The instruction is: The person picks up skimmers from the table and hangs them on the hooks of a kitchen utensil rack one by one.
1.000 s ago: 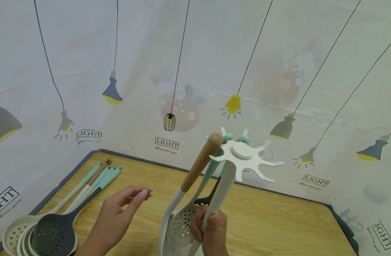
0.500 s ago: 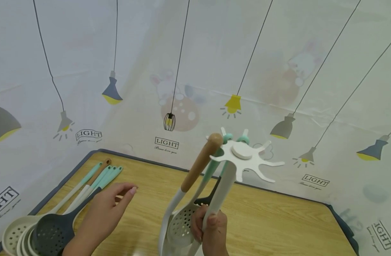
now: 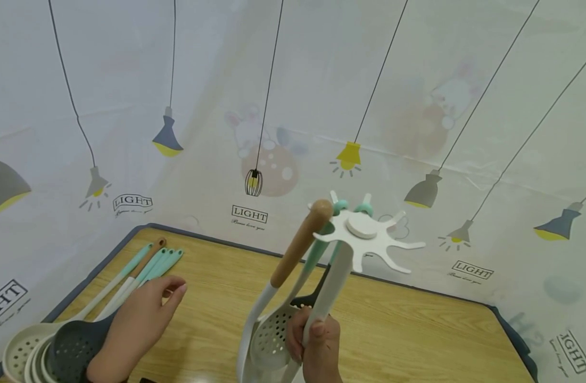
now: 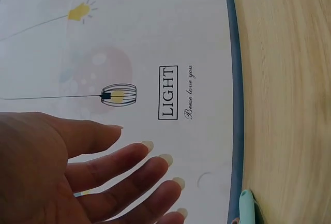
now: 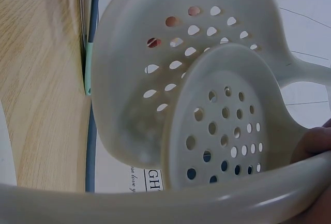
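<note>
My right hand [image 3: 321, 340] grips the pale post [image 3: 338, 274] of a utensil rack, fingers and thumb wrapped round it. The rack's white top [image 3: 362, 226] spreads into several curved hooks. Utensils hang from it: one has a brown handle [image 3: 299, 247], others mint loops. Two off-white skimmers [image 5: 220, 131] with round holes show beside the post in the right wrist view. My left hand [image 3: 137, 322] holds nothing, its fingers loosely bent and apart in the left wrist view. It hovers at a pile of utensils, overlapping the handle of the dark slotted ladle [image 3: 72, 346].
Several more ladles lie stacked at the table's left, with mint handles [image 3: 165, 260] and a brown handle [image 3: 144, 258] pointing away. The wooden table [image 3: 417, 330] has a dark blue edge [image 3: 211, 240]. Behind it hangs a white sheet [image 3: 312, 80] printed with lamps.
My left hand has moved left, away from the rack and over the pile of utensils. The right hand and the rack have stayed in place.
</note>
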A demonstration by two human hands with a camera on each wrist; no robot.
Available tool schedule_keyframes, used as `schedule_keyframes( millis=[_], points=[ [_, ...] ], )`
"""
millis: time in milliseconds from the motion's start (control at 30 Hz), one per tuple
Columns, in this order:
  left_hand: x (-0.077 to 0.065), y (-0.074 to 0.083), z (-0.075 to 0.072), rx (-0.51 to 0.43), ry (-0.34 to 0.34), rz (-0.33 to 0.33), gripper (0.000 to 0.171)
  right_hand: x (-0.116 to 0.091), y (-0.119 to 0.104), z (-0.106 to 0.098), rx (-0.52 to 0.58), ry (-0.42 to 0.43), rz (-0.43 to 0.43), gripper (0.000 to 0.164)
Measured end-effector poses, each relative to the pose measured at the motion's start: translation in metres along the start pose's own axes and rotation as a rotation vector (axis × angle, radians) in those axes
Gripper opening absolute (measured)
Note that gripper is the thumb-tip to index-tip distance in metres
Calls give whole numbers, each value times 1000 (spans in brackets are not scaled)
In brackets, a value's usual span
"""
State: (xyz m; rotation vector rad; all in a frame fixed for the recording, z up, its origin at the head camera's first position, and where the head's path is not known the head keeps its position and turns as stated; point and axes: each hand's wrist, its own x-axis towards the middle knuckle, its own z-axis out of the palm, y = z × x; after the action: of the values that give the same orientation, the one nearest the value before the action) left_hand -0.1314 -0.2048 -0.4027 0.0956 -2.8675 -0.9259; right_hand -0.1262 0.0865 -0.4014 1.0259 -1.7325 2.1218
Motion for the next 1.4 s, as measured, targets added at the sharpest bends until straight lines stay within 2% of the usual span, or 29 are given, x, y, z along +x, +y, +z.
schedule_keyframes(
  millis=[200, 433, 667, 900, 1033, 1133, 1400],
  points=[
    [3, -10, -2, 51, 0, -29, 33, 0, 0, 0, -11, 2, -3, 65],
    [6, -20, -5, 123, -5, -96, 37, 1, 0, 0, -3, -8, -20, 64],
    [10, -42, -9, 175, -91, -174, 41, 1, 1, 0, -1, -8, -27, 65],
    [5, -58, -8, 267, -1, -183, 46, 1, 1, 0, -8, 1, -14, 65],
    [3, -64, -4, 279, 17, -180, 43, 1, 0, 1, -9, 7, 8, 66],
    [3, -66, -2, 284, 18, -191, 36, 1, 0, 1, -12, 11, 19, 67],
    [3, -67, -2, 301, -11, -213, 26, 1, 0, 0, -17, 2, -17, 66]
  ],
)
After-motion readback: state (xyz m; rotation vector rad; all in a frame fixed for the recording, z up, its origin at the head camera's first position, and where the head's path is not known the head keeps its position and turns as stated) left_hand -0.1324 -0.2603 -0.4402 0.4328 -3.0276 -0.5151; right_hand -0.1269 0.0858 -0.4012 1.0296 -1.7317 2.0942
